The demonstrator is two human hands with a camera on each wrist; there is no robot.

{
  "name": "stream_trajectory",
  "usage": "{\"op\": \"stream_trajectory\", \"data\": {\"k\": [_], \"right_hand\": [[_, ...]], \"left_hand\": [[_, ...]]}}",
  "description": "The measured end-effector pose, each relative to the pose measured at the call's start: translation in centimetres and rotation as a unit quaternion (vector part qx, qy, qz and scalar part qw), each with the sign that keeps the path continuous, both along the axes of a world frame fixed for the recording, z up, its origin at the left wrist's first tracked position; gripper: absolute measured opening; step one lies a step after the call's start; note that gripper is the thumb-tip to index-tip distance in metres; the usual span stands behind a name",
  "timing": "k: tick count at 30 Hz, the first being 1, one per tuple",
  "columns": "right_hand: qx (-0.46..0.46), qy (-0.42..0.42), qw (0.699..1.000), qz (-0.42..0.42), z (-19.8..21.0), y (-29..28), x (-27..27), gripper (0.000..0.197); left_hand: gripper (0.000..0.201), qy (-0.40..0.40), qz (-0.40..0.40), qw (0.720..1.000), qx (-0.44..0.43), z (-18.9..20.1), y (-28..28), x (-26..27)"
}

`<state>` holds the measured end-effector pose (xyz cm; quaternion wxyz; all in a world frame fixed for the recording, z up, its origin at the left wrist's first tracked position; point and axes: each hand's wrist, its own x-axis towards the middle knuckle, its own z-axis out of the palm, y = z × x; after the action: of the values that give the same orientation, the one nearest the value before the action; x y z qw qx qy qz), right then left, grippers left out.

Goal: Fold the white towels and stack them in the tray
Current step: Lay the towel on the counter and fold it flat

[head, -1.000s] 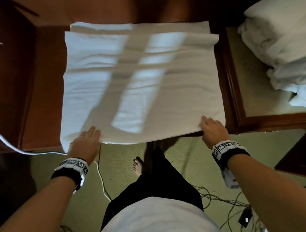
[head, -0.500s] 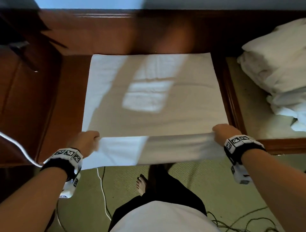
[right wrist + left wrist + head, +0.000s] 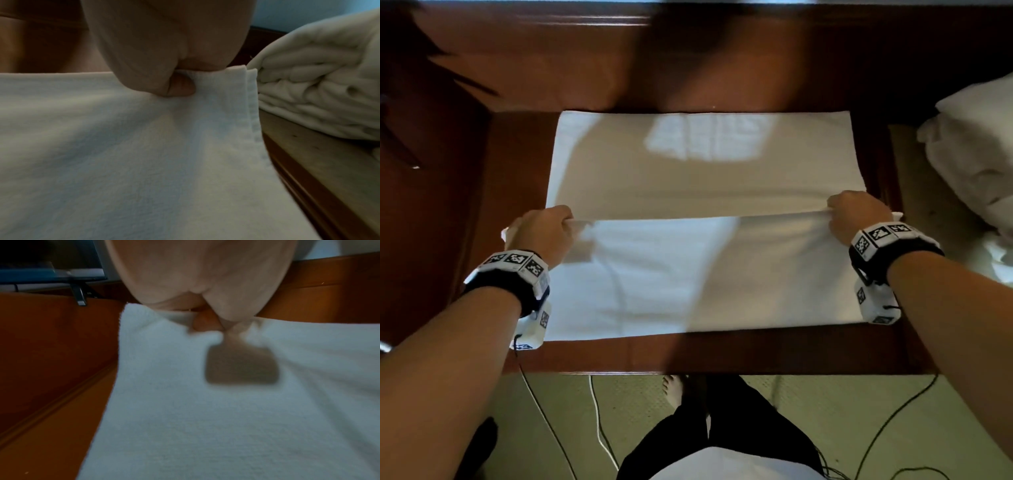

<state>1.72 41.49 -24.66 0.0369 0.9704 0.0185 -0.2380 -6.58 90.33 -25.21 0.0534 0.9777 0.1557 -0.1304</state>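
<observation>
The left hand (image 3: pixel 544 233) and right hand (image 3: pixel 854 219) each pinch the smooth white towel (image 3: pixel 705 274), half folded.

Dark cables (image 3: pixel 599 428) trail across the green carpet (image 3: pixel 825 411) below

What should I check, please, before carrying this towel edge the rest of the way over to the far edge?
1. Left hand grips its corner of the white towel: ok, thumb and fingers pinch it in the left wrist view.
2. Right hand grips the opposite corner: ok.
3. Lifted edge straight between the hands: ok, taut and level.
4. Far edge flat on the wooden table: ok, no wrinkles showing.
5. Side edges aligned: cannot tell; the left one is hidden by the hand, the right shows a slight offset in the right wrist view.
6. Pile of towels in the tray clear of the fold: ok.
</observation>
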Motion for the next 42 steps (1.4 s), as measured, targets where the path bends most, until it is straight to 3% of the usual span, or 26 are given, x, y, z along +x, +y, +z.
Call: {"op": "stream_trajectory", "data": {"k": [5, 8, 11, 13, 17, 23, 28, 31, 34, 37, 40, 42], "right_hand": [[-0.012, 0.006, 1.000, 0.018, -2.5, -0.2, 2.1, 0.019], [-0.017, -0.052, 0.998, 0.011, -4.3, -0.8, 1.6, 0.029], [0.058, -0.177, 0.982, -0.007, -6.5, -1.0, -1.4, 0.045], [0.107, -0.206, 0.973, -0.008, -7.7, -0.5, -4.4, 0.049], [0.102, -0.078, 0.992, -0.009, -10.1, 0.2, -10.7, 0.066], [0.090, -0.068, 0.993, -0.022, -9.8, -0.4, -16.7, 0.065], [0.122, -0.152, 0.981, -0.005, -7.3, 0.0, -11.0, 0.047], [0.073, -0.076, 0.994, 0.033, -6.7, 0.6, -7.4, 0.048], [0.038, -0.027, 0.998, 0.032, -6.5, 0.8, -6.3, 0.032], [0.053, 0.002, 0.998, 0.025, -5.8, 0.0, -6.3, 0.023], [0.139, -0.008, 0.990, -0.024, -4.3, -1.1, -5.7, 0.022], [0.172, -0.015, 0.984, -0.052, -3.9, -1.2, -4.7, 0.023]], "left_hand": [[0.022, 0.004, 0.000, 1.000, 0.026, -2.1, 0.0, 2.5], [0.022, -0.023, -0.026, 0.998, 0.050, -3.4, -0.7, 2.5], [0.056, -0.066, -0.008, 0.998, 0.010, -4.7, -2.2, 0.4], [0.065, -0.047, -0.031, 0.998, -0.032, -5.9, -3.6, -1.8], [0.074, 0.040, -0.106, 0.992, -0.052, -8.9, -5.4, -7.6], [0.070, 0.066, -0.093, 0.992, -0.044, -8.9, -5.1, -13.5], [0.048, 0.010, -0.135, 0.991, -0.020, -6.6, -3.5, -8.2], [0.035, 0.033, -0.178, 0.983, 0.030, -6.1, -3.3, -4.7], [0.029, 0.069, -0.186, 0.979, 0.050, -5.8, -3.8, -4.2], [0.033, 0.043, -0.193, 0.980, 0.002, -5.4, -3.1, -4.9], [0.034, -0.012, -0.131, 0.986, -0.102, -4.3, -2.2, -4.2], [0.037, -0.034, -0.127, 0.987, -0.094, -4.0, -1.9, -3.1]]}}
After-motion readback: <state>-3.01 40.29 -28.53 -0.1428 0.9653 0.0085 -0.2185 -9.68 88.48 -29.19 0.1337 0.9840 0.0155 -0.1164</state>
